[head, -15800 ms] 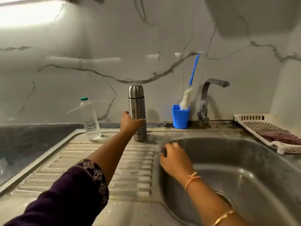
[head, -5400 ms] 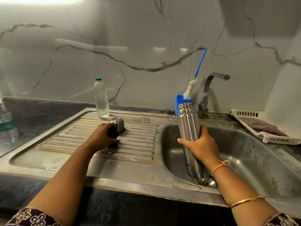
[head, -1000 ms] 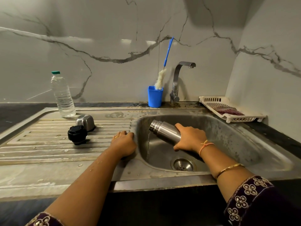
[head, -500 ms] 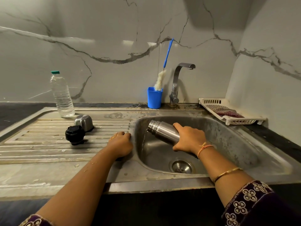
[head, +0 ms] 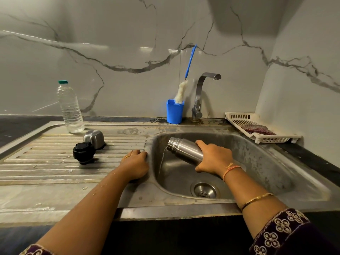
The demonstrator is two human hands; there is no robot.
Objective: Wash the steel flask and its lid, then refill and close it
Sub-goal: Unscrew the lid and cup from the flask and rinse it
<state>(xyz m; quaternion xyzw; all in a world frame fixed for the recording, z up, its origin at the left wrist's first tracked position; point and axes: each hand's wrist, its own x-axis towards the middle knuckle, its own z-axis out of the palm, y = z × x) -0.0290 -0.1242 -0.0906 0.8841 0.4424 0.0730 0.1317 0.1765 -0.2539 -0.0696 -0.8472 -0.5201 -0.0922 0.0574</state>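
Observation:
My right hand point(head: 213, 158) grips the steel flask point(head: 184, 149), tipped on its side over the sink basin point(head: 257, 162) with its open mouth pointing left. A thin stream of water runs from the mouth into the basin. My left hand point(head: 135, 163) rests on the sink's left rim, fingers curled over the edge, holding nothing. On the ribbed drainboard point(head: 46, 162) lie the flask's black stopper point(head: 83, 152) and, just behind it, the steel cap point(head: 94, 139) turned mouth down.
A clear plastic water bottle point(head: 70, 107) with a green cap stands at the drainboard's back left. A blue cup point(head: 174, 112) holding a bottle brush point(head: 184, 85) sits beside the tap point(head: 201, 94). A white plastic rack point(head: 257, 128) lies at the back right. The drain point(head: 204, 190) is open.
Over the last second the flask has stayed tipped in my right hand, still pouring water out. My left hand has kept its place on the sink rim.

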